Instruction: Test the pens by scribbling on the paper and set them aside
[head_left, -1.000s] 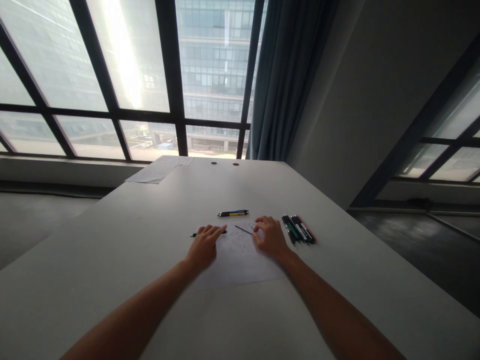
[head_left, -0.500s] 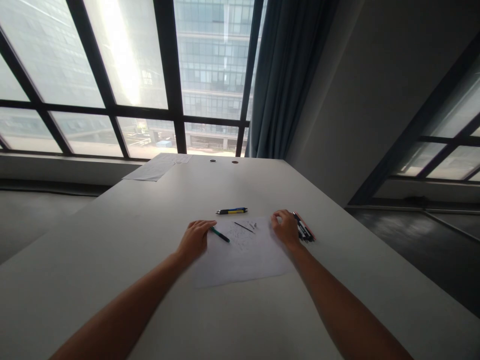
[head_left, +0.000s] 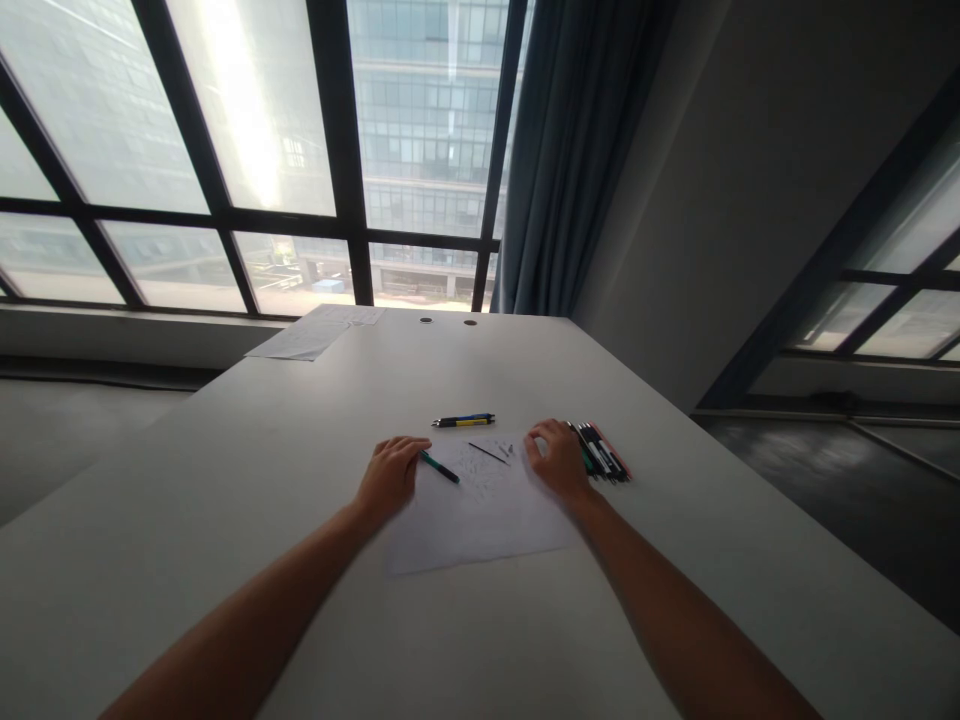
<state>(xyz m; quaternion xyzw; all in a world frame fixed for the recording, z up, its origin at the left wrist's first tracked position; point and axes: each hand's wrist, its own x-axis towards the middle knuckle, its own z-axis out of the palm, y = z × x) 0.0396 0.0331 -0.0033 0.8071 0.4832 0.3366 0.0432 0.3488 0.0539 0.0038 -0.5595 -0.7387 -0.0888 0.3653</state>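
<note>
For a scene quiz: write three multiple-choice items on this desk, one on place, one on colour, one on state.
1. Where does the pile of pens lie?
A. beside the right hand
B. at the window
C. on the floor

2. What colours has the pen beyond the sheet?
A. red and white
B. blue and yellow
C. all grey

3. What is the left hand doing?
A. lifted high
B. gripping the curtain
C. on the table, touching a green pen

Answers:
A, it lies by the right hand.
B, the blue and yellow pen shows both.
C, the left hand meets the green pen.
</note>
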